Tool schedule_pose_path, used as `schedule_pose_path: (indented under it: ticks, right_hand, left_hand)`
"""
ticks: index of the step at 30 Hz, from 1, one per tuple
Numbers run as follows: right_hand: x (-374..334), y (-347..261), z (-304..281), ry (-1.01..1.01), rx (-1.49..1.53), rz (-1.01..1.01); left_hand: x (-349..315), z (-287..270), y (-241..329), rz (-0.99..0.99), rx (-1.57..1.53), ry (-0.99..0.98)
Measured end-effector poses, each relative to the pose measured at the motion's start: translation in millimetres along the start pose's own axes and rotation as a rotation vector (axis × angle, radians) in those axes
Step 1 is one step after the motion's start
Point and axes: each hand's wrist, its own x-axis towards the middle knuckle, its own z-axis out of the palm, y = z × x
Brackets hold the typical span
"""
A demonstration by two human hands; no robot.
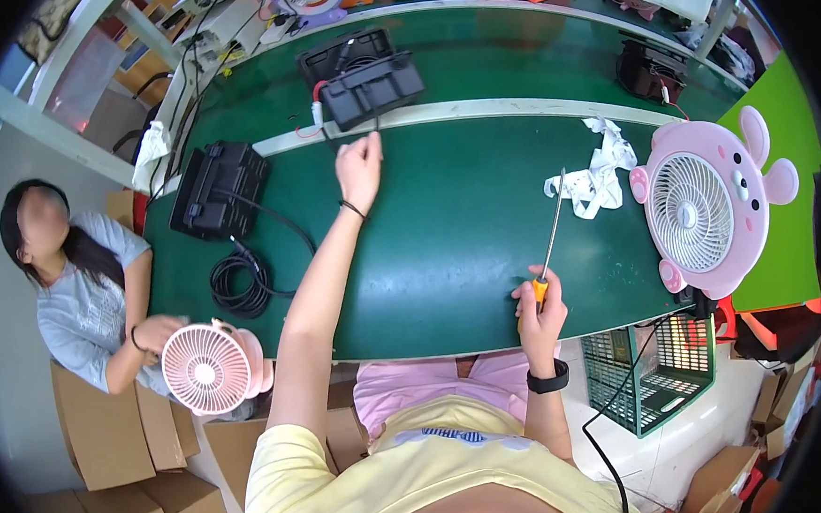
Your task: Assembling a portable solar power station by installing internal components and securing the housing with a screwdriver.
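My left hand (360,173) reaches to the far side of the green table (446,226). Its fingers are closed on a black cable (330,137) just below a black box-shaped device (374,88), which stands tilted by the white ledge. A red and white connector (317,110) hangs at that device's left side. Near the front edge, my right hand (543,319) grips a screwdriver (552,226) by its yellow handle, the long metal shaft pointing up and away. Crumpled white paper (598,174) lies beyond its tip.
Another black device (223,190) and a coiled black cable (240,281) lie at left. A co-worker (92,276) sits beside a small pink fan (206,368). A pink animal-shaped fan (699,211) stands at right, above a green crate (648,374). Another black device (650,70) sits far right.
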Motion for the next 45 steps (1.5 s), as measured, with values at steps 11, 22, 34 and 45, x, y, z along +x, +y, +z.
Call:
schedule_pose_path:
  ticks: [11, 22, 34, 45]
  right_hand:
    - [1.4, 0.7, 0.1, 0.024, -0.007, -0.004]
    - [-5.1, 11.9, -2.5, 0.229, 0.219, -0.126]
    - [-5.7, -7.3, -18.9, -0.085, 0.238, -0.065]
    - [-12.7, 8.8, -17.3, -0.022, 0.238, -0.128]
  left_hand:
    - [-133.6, -80.0, 167.5, 0.607, 0.444, -0.265]
    - [-159.1, -68.6, 182.7, 0.475, 0.264, -0.204]
    - [-215.3, -105.0, 180.5, 0.531, 0.157, -0.265]
    - [-158.3, -122.5, 186.3, 0.441, -0.098, -0.483]
